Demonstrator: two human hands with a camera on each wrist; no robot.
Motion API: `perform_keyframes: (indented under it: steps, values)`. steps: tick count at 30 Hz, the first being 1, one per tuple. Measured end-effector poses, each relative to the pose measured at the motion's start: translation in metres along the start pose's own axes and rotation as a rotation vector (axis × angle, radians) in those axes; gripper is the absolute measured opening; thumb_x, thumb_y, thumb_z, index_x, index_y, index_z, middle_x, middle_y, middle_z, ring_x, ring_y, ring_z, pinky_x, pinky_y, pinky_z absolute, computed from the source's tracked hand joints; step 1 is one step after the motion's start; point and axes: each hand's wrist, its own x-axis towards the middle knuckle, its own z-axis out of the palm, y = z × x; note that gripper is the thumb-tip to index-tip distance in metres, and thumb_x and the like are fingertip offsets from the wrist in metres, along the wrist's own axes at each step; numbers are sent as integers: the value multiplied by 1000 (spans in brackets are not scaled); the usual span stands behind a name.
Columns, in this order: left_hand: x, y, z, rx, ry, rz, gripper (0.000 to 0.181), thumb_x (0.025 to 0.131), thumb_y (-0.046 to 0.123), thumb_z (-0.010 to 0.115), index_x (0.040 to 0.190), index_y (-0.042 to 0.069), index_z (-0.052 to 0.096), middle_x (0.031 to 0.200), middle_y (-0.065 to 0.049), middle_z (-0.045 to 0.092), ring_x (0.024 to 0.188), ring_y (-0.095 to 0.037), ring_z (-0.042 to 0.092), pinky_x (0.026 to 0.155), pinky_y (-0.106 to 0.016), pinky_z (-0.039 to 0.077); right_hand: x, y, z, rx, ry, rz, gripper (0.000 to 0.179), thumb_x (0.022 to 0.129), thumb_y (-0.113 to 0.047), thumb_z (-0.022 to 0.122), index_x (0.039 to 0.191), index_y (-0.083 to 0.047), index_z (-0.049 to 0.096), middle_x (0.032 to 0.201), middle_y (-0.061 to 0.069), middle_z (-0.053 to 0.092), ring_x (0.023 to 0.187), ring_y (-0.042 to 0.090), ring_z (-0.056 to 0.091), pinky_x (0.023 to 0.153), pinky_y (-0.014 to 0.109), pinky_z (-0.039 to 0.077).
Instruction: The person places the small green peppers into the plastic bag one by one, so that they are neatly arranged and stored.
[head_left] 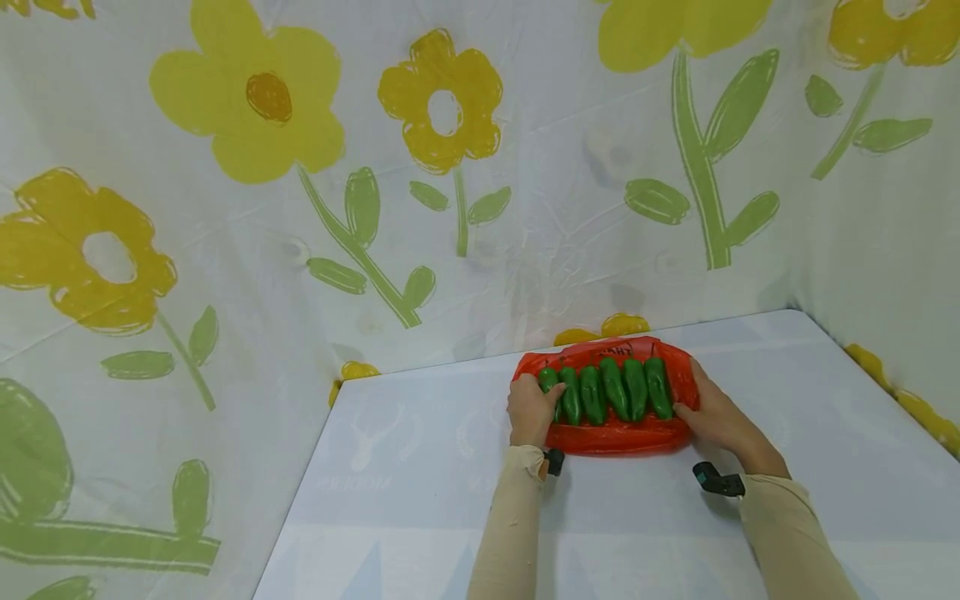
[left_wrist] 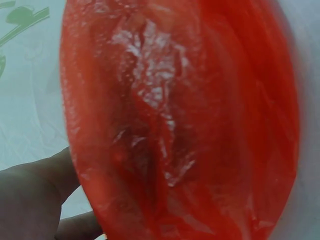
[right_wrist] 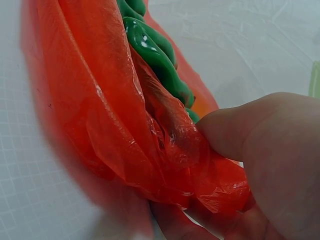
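Observation:
A red plastic bag (head_left: 615,440) spreads near the table's far side, and several glossy green peppers (head_left: 615,387) lie side by side on it. My left hand (head_left: 529,408) grips the bag's left end, its thumb over the leftmost pepper. At the opposite end, my right hand (head_left: 716,415) pinches the bag with the thumb on top. The right wrist view shows fingers (right_wrist: 175,220) under the crumpled red plastic (right_wrist: 100,110), beside the peppers (right_wrist: 155,55). Red film (left_wrist: 215,115) fills most of the left wrist view and hides the left fingertips. Whether the bag touches the table cannot be told.
The white table (head_left: 405,483) carries faint printed patterns. Behind and at both sides hangs a white curtain (head_left: 540,208) with yellow flowers. Dark wrist cameras (head_left: 718,480) are strapped at both cuffs.

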Motion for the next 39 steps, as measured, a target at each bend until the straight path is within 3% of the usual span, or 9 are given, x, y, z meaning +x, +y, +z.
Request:
perform_keyframes:
  steps: [7,20,26,29,34,37,39]
  values:
    - [1,-2,1,-16,-21,-17,38,86,35,85,98,0,74,74,-4,68,64,-14,58,65,-28,59,0,-4,-1,-2,-8,15,96,98,-6,60,163,-1,-10,166,36,16,146,60,25,112,75,30]
    - [3,-6,4,-41,-3,18,37,83,35,87,89,1,74,68,0,62,61,-11,56,57,-25,54,0,-5,-3,-13,-15,39,96,99,-7,59,164,-2,-12,166,36,14,147,60,23,113,76,29]
    - [1,-7,4,-35,7,30,41,82,37,86,94,1,75,70,-2,65,62,-12,57,62,-26,57,0,-5,-2,-12,-19,33,96,99,-7,59,163,0,-11,166,36,13,147,61,22,113,76,28]
    - [-2,-7,2,-21,10,36,41,83,39,86,94,1,74,68,0,60,61,-12,55,62,-26,57,0,-5,-2,-6,-22,27,95,99,-7,59,163,0,-11,166,37,13,147,61,22,113,76,28]
    - [-6,-4,-5,-24,51,102,41,88,41,82,78,3,70,63,2,44,60,-12,49,55,-24,46,1,-3,-2,-10,-19,20,95,99,-7,58,164,-2,-11,166,35,14,147,60,23,112,76,30]
    - [-10,-1,-13,-54,83,150,39,93,41,77,88,1,76,71,-1,56,69,-16,57,61,-28,51,2,-1,-2,-10,-12,15,95,99,-8,59,164,-3,-11,167,35,15,147,59,24,112,76,30]
    - [-12,-2,-19,-77,100,170,39,96,40,74,103,1,78,88,-6,71,83,-21,66,72,-35,59,3,0,-2,-8,-11,13,95,99,-7,59,164,-3,-11,167,35,15,147,59,24,112,76,30]
